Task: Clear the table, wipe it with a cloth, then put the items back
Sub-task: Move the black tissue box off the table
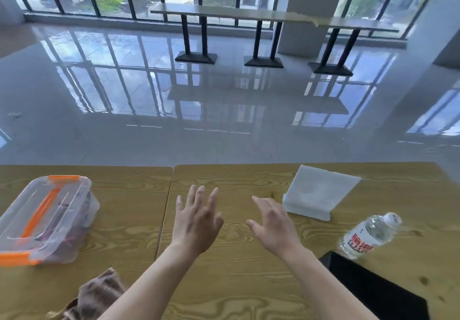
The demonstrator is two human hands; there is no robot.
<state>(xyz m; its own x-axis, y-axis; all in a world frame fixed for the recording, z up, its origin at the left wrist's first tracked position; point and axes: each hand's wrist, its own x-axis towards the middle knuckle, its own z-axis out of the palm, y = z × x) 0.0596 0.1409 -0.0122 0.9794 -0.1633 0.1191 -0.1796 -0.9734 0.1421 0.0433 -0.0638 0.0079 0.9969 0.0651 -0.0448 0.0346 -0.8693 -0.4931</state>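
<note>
so the table (236, 282) is yellowish wood with big swirly grain, the storage box (47, 217) is clear plastic with bright orange clips, folded cloth (321, 190) is plain white, water bottle (368, 235) has a red-and-white label, the tablet (373, 292) is black, and the rag (99, 294) is brown.

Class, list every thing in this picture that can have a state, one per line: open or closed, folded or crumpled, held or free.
left hand: open, fingers spread, holds nothing
right hand: open, holds nothing
plastic box: lid on, not held
white cloth: folded, not held
water bottle: cap on, not held
brown cloth: crumpled, not held
</note>
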